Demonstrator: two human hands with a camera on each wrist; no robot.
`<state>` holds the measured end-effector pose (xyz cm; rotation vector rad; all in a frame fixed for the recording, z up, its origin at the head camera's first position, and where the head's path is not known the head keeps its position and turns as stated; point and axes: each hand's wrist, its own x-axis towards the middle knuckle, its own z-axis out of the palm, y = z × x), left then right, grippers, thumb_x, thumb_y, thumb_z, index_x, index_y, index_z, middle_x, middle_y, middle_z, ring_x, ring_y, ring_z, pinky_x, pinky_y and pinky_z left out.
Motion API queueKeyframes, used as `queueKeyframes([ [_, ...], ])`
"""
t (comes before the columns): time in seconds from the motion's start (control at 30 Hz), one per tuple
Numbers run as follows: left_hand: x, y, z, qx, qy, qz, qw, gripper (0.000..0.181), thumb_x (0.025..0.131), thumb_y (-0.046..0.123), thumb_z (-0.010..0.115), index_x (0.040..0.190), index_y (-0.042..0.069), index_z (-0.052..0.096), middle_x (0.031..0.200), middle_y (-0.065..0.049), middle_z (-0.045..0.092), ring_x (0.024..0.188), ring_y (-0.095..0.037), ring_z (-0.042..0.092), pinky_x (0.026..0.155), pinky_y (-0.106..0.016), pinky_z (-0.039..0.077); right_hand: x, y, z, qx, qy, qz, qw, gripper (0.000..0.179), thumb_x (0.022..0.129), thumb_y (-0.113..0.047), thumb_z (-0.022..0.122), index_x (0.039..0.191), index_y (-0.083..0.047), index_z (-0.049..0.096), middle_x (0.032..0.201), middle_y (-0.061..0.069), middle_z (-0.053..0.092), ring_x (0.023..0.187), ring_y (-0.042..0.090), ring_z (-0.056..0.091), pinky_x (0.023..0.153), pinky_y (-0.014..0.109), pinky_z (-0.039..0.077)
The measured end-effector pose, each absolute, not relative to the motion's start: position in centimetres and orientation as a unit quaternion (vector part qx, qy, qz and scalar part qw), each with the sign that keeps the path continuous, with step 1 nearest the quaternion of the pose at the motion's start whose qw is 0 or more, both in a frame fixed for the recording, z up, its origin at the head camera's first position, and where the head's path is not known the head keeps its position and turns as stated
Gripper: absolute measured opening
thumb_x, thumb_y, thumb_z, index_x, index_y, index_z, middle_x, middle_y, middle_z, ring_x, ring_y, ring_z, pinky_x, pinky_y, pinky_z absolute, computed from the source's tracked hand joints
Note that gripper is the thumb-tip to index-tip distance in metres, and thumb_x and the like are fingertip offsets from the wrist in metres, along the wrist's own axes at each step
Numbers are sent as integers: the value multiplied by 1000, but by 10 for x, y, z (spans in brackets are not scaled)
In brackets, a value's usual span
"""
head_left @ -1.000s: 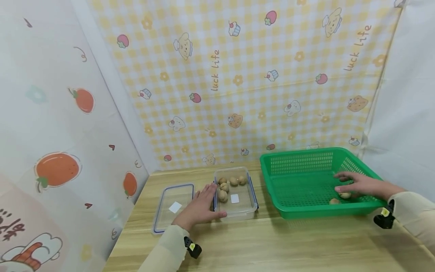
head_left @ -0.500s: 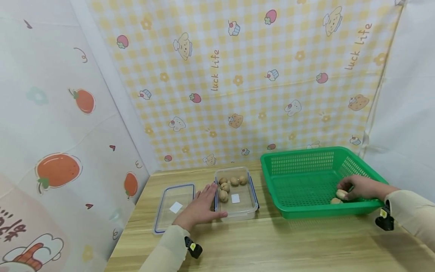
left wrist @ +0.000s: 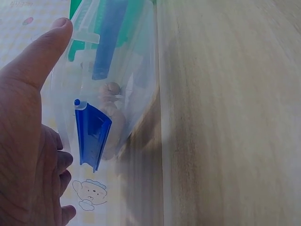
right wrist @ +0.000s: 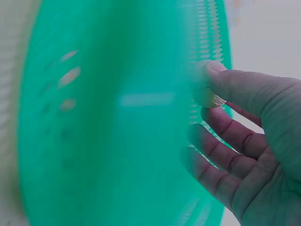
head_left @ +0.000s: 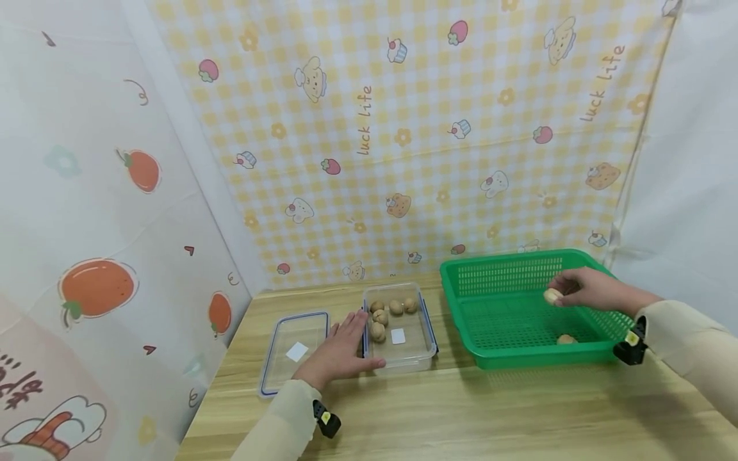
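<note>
My right hand (head_left: 602,291) pinches a walnut (head_left: 551,296) between thumb and fingertips, raised over the green basket (head_left: 501,310). In the right wrist view this walnut (right wrist: 210,96) sits at the thumb tip while the other fingers are loosely bent. One more walnut (head_left: 567,339) lies near the basket's front wall. My left hand (head_left: 336,356) rests against the left side of a clear plastic food container (head_left: 414,347), its fingers spread along the rim and its thumb at the front corner. Inside that container several walnuts (head_left: 378,317) are gathered at the left and back.
The container's clear lid (head_left: 282,378) with a blue seal lies flat on the wooden table (head_left: 415,416), left of the container. A blue side latch (left wrist: 93,134) hangs open in the left wrist view. A checked cloth (head_left: 426,166) backs the table.
My right hand has closed on a walnut in the basket and lifted it up and to the left. The left hand has stayed at the container.
</note>
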<state>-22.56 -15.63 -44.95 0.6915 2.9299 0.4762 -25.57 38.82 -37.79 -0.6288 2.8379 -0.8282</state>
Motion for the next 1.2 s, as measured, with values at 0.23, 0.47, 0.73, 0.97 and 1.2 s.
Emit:
queueKeyframes([
  [0.23,-225,-156,-447,231,961,146,51,115,85,79,54,163,6,11,169,-10,11,156,-28,7,123,-55,10,-267,349,-357,-203,936,-284,41,47,95,-34,72,127,0,63,116,10,69,107,31,65,84,47,57],
  [0.47,-224,-156,-446,232,960,151,49,114,86,78,55,163,7,12,169,-9,10,156,-28,7,123,-56,9,-278,307,-350,-217,925,-307,52,45,95,-37,72,124,-3,64,113,9,69,105,27,65,86,46,56],
  [0.73,-226,-157,-449,232,961,141,45,117,83,84,50,163,8,11,169,-8,10,156,-27,7,123,-55,10,-290,261,-346,-245,911,-327,62,35,94,-38,72,116,-11,68,106,2,70,99,20,66,83,43,56],
  [0.97,-225,-157,-448,232,961,141,45,117,84,83,51,163,7,12,169,-9,11,156,-28,7,123,-56,10,-300,222,-347,-249,903,-343,67,36,93,-34,75,118,-8,68,108,4,70,102,22,66,87,45,55],
  [1.2,-224,-157,-446,232,961,148,45,116,84,82,52,163,7,12,169,-9,11,156,-28,7,123,-57,10,-308,189,-352,-245,908,-334,70,31,94,-31,74,115,-8,70,103,4,71,96,20,66,83,42,55],
])
